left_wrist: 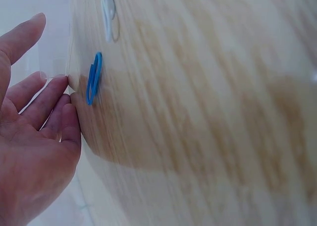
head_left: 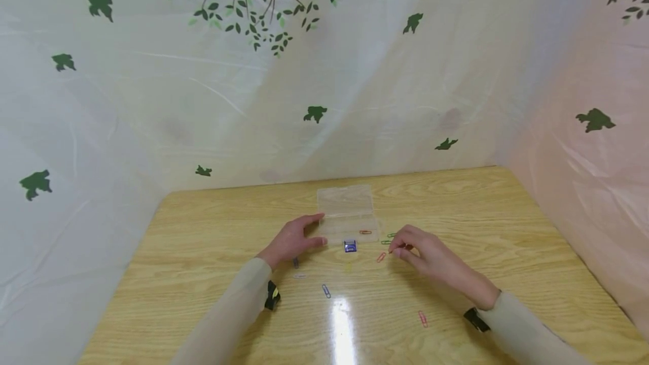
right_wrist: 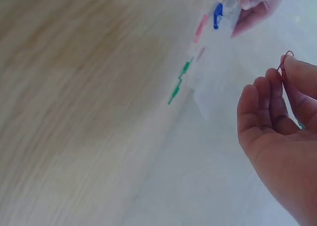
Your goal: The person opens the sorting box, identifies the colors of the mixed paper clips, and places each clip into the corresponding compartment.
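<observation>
A clear plastic box (head_left: 334,235) lies with its lid (head_left: 345,200) swung back. One orange-red paper clip (head_left: 365,232) is inside it, and a blue latch (head_left: 350,246) shows at its front. My left hand (head_left: 294,239) is at the box's left side, thumb and fingers apart and fairly straight; the left wrist view shows fingertips by the clear plastic. To the right of the box, my right hand (head_left: 426,255) pinches a red paper clip (right_wrist: 284,61) between thumb and fingertip, slightly above the table. Two green paper clips (right_wrist: 179,80) and a pink-red paper clip (head_left: 381,257) lie near it.
Around the front of the table lie a blue paper clip (head_left: 326,291), a pink paper clip (head_left: 423,319), a white paper clip (head_left: 299,276), a yellow paper clip (head_left: 348,267) and another blue paper clip (left_wrist: 94,78) beside the left hand. A pale curtain (head_left: 228,128) borders the table.
</observation>
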Motion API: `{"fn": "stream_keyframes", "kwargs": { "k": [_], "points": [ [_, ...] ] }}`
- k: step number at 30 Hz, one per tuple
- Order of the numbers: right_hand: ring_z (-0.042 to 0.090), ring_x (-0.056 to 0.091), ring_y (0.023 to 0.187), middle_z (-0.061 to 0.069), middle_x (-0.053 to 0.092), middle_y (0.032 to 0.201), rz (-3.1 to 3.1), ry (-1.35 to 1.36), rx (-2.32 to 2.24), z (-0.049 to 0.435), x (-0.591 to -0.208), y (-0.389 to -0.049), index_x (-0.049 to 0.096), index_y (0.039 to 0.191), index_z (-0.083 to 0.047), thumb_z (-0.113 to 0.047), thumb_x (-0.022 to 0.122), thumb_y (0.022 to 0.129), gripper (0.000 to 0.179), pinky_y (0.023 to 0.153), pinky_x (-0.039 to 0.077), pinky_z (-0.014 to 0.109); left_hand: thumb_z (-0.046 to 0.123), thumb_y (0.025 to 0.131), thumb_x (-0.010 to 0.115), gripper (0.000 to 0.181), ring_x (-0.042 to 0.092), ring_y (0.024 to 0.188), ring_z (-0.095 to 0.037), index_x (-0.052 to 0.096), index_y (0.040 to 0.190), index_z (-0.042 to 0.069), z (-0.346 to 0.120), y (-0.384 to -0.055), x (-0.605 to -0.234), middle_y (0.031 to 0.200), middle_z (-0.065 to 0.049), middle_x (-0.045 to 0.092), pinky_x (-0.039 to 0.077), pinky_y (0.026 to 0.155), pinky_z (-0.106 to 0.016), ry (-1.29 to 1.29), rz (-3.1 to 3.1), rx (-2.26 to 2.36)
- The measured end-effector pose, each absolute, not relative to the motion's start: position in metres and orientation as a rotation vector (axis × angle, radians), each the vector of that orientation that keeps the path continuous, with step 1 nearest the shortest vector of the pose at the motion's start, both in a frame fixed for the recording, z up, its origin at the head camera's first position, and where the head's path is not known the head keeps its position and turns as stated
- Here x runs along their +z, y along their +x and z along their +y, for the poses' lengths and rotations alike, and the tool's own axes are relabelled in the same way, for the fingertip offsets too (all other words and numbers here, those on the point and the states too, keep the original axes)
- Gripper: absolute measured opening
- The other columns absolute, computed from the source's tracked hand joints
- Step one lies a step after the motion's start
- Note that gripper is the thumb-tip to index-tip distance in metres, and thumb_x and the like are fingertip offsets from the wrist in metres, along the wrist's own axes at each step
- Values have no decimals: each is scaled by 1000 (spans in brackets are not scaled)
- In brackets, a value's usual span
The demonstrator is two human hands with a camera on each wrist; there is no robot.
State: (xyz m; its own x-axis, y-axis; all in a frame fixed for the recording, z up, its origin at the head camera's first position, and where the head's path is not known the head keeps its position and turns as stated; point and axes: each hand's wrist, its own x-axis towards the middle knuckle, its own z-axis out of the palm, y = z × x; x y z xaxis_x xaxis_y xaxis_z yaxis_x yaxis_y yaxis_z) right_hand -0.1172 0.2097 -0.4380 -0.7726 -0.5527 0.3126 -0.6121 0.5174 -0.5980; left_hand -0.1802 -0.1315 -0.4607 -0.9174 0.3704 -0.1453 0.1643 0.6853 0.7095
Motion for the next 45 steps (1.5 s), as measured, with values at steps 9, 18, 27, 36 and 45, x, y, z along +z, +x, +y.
{"fn": "stream_keyframes", "kwargs": {
  "k": [9,18,27,36,45],
  "points": [
    [5,65,89,-6,70,100,-2620,928,1194,208,-434,-123,73,103,-12,0,70,97,14,74,59,25,34,95,77,68,39,148,-35,49,155,17,-130,-177,-460,158,-13,47,30,122,-52,413,2625,1069],
    [7,66,88,0,71,97,-2573,906,1192,205,-428,-127,74,102,-10,-7,70,98,6,75,60,27,34,95,77,68,38,149,-34,49,155,17,-130,-176,-462,159,-12,46,30,123,-51,406,2628,1062],
    [7,67,88,1,72,98,-2528,907,1191,200,-422,-133,74,104,-10,-2,72,95,12,74,61,33,33,95,77,69,37,150,-34,49,156,18,-129,-177,-461,160,-11,45,30,123,-51,393,2615,1065],
    [8,67,87,1,72,98,-2507,902,1226,196,-415,-141,75,104,-10,-2,72,96,12,71,59,28,33,95,77,69,37,150,-34,48,156,18,-129,-176,-459,160,-11,45,29,123,-51,383,2614,1075],
    [12,69,89,-1,72,99,-2542,893,1255,189,-412,-153,75,104,-9,-3,71,97,10,74,61,32,34,96,76,69,37,150,-34,48,156,18,-128,-175,-456,160,-11,44,29,123,-51,371,2609,1075]
  ]
}}
